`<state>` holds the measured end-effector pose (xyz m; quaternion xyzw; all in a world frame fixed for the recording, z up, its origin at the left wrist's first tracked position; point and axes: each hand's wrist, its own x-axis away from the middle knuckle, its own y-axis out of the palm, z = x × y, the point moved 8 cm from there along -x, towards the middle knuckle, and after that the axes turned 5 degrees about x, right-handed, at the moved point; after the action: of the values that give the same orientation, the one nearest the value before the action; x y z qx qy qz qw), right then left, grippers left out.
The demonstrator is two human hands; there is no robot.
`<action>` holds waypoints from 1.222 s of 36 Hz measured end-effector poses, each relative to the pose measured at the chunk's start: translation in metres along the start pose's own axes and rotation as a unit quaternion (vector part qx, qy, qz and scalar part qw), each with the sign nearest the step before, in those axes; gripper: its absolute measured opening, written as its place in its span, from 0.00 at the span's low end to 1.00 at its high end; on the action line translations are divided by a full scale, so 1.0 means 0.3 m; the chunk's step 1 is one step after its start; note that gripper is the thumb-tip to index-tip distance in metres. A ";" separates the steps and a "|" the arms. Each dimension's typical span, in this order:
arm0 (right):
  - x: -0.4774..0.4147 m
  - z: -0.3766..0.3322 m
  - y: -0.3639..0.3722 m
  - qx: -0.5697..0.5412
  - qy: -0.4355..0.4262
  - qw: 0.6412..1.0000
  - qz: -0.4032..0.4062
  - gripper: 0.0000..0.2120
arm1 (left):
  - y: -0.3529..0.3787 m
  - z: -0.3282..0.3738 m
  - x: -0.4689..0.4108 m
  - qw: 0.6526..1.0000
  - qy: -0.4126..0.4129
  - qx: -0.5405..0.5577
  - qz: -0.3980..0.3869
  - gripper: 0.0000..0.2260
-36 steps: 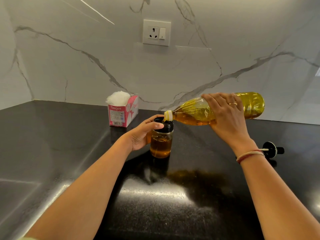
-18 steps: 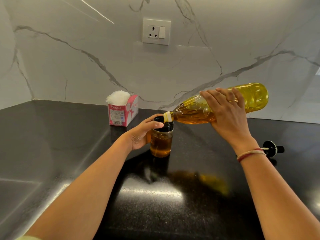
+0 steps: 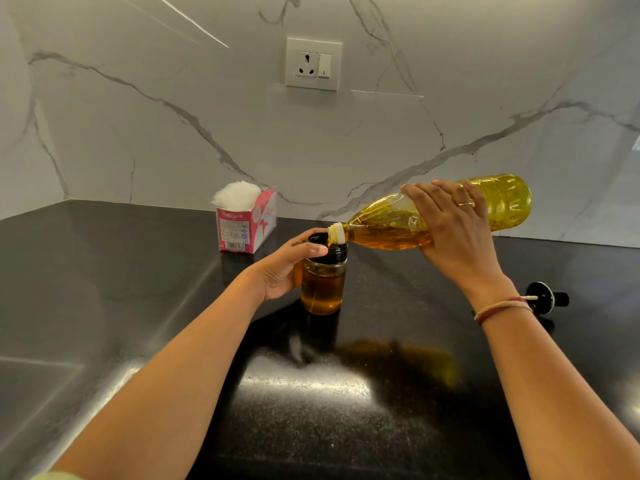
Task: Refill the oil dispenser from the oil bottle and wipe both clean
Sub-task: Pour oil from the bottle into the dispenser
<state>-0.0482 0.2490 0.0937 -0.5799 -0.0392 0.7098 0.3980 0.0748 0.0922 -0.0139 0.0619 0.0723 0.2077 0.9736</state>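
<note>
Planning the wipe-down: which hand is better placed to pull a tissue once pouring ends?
Left, probably. The left hand grips the dispenser close to the tissue box, while the right hand holds the tilted oil bottle farther right and must set it down first.

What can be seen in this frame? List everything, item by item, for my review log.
oil bottle: one, clear plastic with yellow oil, tilted, mouth at the dispenser's opening
oil dispenser: one, glass with black collar, amber oil inside, upright on the counter
spout top: one, black, lying on the counter at right
tissue box: one, pink and white, back of the counter by the wall
wall socket: one, white, on the wall
counter: one, glossy black
wall: white marble, grey veins
ring: one, gold-coloured, right hand
wrist threads: red and cream, right wrist
left hand: grips the dispenser
right hand: holds the bottle
</note>
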 end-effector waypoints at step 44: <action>0.024 0.029 0.103 -0.100 0.028 0.981 -0.165 0.38 | 0.008 0.008 0.009 1.000 0.009 0.003 -0.010 0.30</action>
<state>-0.0718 0.2359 0.0750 -0.6221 -0.1940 0.6103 0.4504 0.0766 0.0952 -0.0114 0.0624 0.0819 0.1983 0.9747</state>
